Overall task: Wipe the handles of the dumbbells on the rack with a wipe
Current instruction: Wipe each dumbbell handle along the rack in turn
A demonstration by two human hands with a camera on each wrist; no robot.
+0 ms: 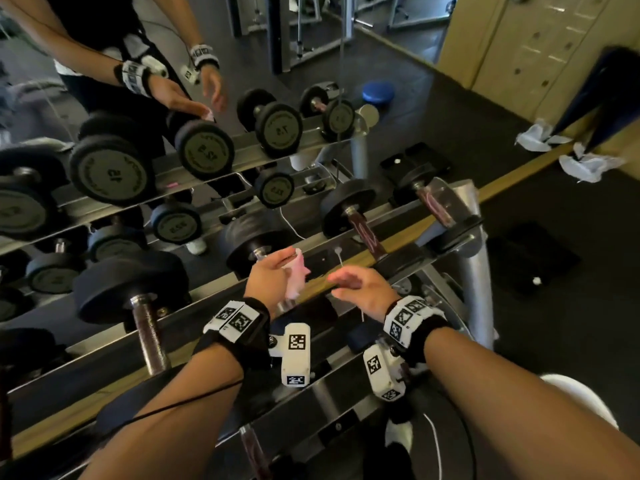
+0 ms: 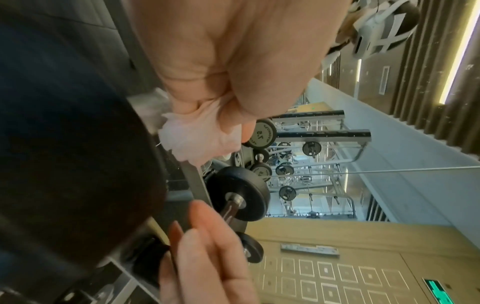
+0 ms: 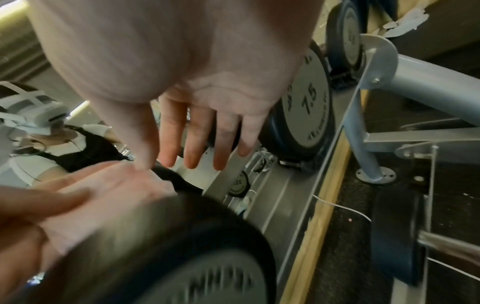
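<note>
My left hand [image 1: 273, 271] grips a crumpled pale pink wipe [image 1: 297, 275] just above the handle of the middle dumbbell [image 1: 254, 242] on the rack's top tier. The left wrist view shows the wipe [image 2: 197, 135] bunched between my curled fingers [image 2: 207, 82]. My right hand [image 1: 360, 285] hovers a little to the right, fingers straight and relaxed, holding nothing; its fingers [image 3: 197, 144] spread in front of a 7.5 dumbbell plate [image 3: 306, 115]. Other dumbbells lie left [image 1: 138, 299] and right [image 1: 360, 220] with dark red handles.
The steel rack [image 1: 474, 265] stands against a mirror that doubles the dumbbells and me. A wooden rail [image 1: 512, 181] runs along the mirror's foot. Crumpled white cloths [image 1: 588, 164] lie on the floor at the right. A further small dumbbell [image 1: 436, 202] sits at the rack's right end.
</note>
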